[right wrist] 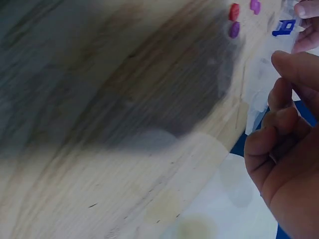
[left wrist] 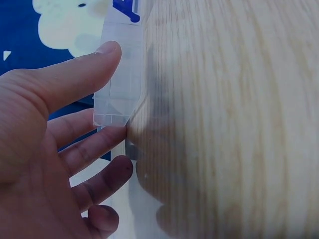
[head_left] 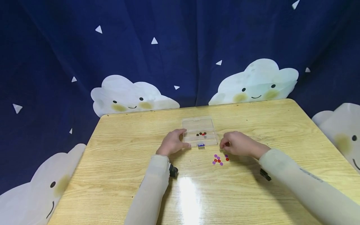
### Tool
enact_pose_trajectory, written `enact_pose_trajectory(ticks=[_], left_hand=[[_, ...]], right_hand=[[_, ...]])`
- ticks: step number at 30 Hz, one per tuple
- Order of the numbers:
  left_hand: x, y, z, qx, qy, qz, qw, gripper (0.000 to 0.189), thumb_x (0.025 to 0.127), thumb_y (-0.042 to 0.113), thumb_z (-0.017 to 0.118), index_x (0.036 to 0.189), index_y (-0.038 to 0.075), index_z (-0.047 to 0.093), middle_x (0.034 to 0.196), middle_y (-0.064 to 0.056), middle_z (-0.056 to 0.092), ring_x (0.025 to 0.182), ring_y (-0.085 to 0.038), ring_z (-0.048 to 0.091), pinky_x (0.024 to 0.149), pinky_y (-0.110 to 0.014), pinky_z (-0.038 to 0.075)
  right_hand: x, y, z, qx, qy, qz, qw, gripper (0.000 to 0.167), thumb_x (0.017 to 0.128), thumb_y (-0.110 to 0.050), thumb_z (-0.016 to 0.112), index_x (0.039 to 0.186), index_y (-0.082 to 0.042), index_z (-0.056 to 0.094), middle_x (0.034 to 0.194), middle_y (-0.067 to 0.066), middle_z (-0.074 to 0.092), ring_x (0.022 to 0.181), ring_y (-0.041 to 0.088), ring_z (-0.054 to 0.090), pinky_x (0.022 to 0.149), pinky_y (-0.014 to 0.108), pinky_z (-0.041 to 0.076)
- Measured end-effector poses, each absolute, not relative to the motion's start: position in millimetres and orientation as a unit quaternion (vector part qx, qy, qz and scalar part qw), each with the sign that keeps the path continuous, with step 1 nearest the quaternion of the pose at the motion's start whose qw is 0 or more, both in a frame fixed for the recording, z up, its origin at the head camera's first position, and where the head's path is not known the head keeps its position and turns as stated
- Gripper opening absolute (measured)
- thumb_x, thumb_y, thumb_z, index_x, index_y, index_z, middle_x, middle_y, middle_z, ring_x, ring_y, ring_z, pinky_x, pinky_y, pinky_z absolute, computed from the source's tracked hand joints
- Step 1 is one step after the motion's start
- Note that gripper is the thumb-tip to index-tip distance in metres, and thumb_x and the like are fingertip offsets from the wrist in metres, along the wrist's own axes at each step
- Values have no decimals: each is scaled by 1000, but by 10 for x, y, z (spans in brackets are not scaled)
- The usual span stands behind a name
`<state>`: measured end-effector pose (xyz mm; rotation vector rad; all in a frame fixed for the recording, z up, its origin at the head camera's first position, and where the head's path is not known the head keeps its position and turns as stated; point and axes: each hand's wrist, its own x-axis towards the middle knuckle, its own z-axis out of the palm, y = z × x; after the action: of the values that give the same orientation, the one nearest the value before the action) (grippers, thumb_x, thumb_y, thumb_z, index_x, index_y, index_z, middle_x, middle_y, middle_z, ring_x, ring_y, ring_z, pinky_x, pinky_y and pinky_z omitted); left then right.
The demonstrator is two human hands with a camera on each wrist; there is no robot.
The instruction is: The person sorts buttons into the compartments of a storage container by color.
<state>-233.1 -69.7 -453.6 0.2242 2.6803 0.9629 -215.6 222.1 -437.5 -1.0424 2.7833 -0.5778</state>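
a person in pale sleeves [head_left: 150,193] works at a wood-grain table [head_left: 118,162], the left hand [head_left: 172,142] gripping the left front corner of a clear plastic box [head_left: 194,141] between thumb and fingers. the right hand [head_left: 239,143] hovers just beside the box's right front corner, fingers curled in; whether it pinches anything cannot be told. a few dark and red pieces [head_left: 201,133] lie inside the box, behind its blue latch [head_left: 201,145], while loose red and purple pieces [head_left: 219,161] sit on the tabletop before it. a navy curtain [head_left: 174,56] with smiling clouds hangs beyond.
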Motion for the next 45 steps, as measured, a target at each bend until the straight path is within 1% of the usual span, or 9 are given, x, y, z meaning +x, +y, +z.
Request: enact_pose_trajectory(ticks=[6,8,13,17,22,27,32,39,45], left_hand=[[-2336,-712,-4555,75,928,336,141,78,82,32,81,151,22,44,147,-2,55,142,-29,44,115,-49,39],[-2336,-715,-4555,74,929,335,141,78,82,33,81,150,22,44,148,-2,54,142,-29,44,115,-49,40],[-2350,-718,-4562,74,930,331,143,79,82,34,81,151,23,44,149,-1,53,144,-28,42,116,-49,39],[-2355,-718,-4568,72,930,331,143,79,82,35,81,150,24,45,150,-1,52,145,-29,41,116,-49,38],[-2347,-710,-4562,73,929,334,141,78,82,34,81,150,23,45,150,-1,52,145,-29,41,117,-49,38],[-2341,-702,-4557,72,929,334,142,79,82,34,81,150,23,44,150,-1,52,145,-29,40,117,-49,37],[-2342,-697,-4561,66,930,333,141,78,81,34,82,150,24,45,152,-3,49,146,-30,39,118,-49,36],[-2348,-695,-4567,66,928,336,144,79,81,34,81,150,23,45,152,-3,50,146,-30,39,118,-50,37],[-2347,-711,-4559,65,929,336,142,78,81,35,81,150,24,45,154,-3,48,146,-30,39,118,-49,36]], right_hand=[[-2110,2274,-4430,-341,908,-221,104,18,85,-2,71,85,-19,79,81,-8,64,72,0,54,67,20,51],[-2098,2288,-4454,-353,900,-231,110,20,84,0,70,85,-18,79,81,-7,65,72,-1,55,66,20,51],[-2077,2324,-4500,-374,885,-252,112,19,80,3,71,84,-14,79,81,-2,67,72,-1,59,67,20,54],[-2067,2350,-4521,-376,881,-265,114,19,79,4,71,84,-12,79,81,1,68,72,-1,59,67,20,54],[-2051,2367,-4543,-369,877,-280,125,21,79,4,71,85,-14,79,81,-1,67,73,-1,57,68,20,53],[-2037,2377,-4577,-375,877,-276,119,25,77,5,71,88,-16,80,83,-5,65,74,-2,54,67,20,52],[-2031,2380,-4597,-373,880,-272,112,25,78,4,72,90,-16,79,86,-5,65,76,0,56,68,21,53],[-2032,2383,-4629,-369,882,-276,96,20,79,1,74,83,-18,79,84,-7,66,76,1,59,70,20,54],[-2046,2380,-4620,-353,882,-290,117,18,81,1,75,83,-17,79,84,-2,68,77,-1,60,71,19,55]])
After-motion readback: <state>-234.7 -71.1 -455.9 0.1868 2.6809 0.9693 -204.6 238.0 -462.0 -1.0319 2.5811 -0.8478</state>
